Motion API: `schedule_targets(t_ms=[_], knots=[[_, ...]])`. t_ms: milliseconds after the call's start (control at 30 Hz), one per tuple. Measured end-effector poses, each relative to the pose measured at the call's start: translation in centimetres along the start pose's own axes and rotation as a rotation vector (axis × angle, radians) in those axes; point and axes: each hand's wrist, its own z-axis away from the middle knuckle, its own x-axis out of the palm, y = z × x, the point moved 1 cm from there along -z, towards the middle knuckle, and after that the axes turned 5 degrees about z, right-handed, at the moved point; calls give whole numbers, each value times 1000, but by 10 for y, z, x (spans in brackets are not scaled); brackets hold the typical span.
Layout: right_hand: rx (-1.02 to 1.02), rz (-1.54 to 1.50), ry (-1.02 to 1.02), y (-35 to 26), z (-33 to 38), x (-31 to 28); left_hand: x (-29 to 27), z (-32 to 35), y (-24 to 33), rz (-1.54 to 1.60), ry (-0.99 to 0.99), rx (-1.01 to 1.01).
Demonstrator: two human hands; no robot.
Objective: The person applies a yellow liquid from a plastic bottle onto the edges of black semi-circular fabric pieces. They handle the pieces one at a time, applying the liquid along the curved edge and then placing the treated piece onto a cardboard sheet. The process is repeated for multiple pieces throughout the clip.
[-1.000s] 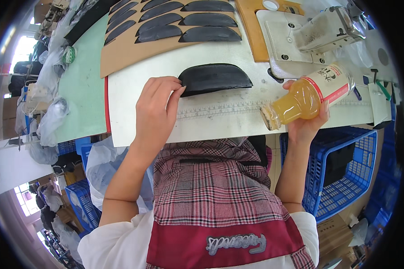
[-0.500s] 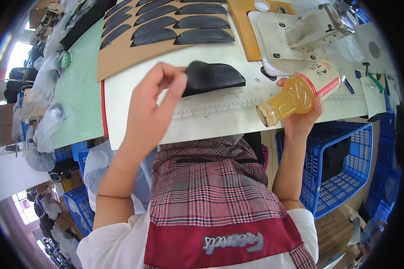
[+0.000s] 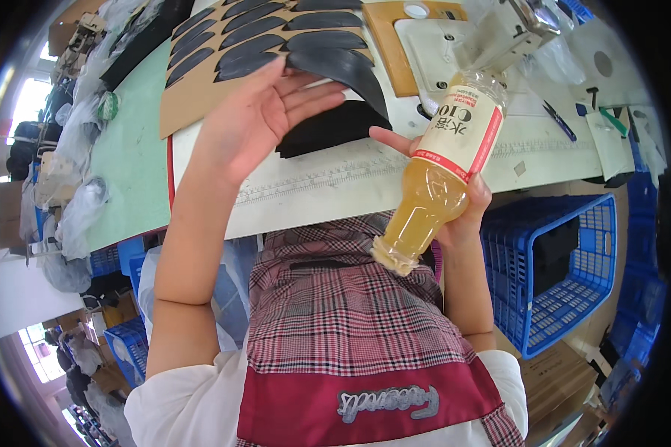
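Note:
A glossy black curved piece point(image 3: 343, 68) is raised and bent over the table. My left hand point(image 3: 250, 123) has its thumb and index finger at the left end of this piece, while the other fingers stretch out. Below lies a matte black stack of fabric-like pieces point(image 3: 328, 128), close to the raised piece's lower right tip. My right hand point(image 3: 462, 201) is wrapped around a bottle of yellow drink point(image 3: 443, 167), tilted with its neck toward me. The right index finger sticks out toward the stack's right end.
Rows of similar black pieces lie on a brown board point(image 3: 183, 100) at the back. A white sewing machine point(image 3: 432, 52) stands at the back right. A ruler strip point(image 3: 313, 179) runs along the white table. A blue crate point(image 3: 533, 298) sits below right.
My left hand has lifted the glossy piece up and away, uncovering the matte black stack. The bottle has moved left and toward me, its neck now pointing more downward.

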Motion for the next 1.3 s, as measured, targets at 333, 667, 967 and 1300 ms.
schedule_targets(t_ms=[333, 667, 967, 1300], knots=[[-140, 241, 266, 0, -33, -30, -126, 43, 132, -104, 285, 262], [-124, 288, 374, 0, -31, -42, -194, -3, 128, 134, 333, 351], [-139, 346, 444, 2, -33, -34, -238, 12, 98, 153, 455, 354], [-142, 316, 432, 2, -32, -39, -242, 27, 102, -269, 597, 273]])
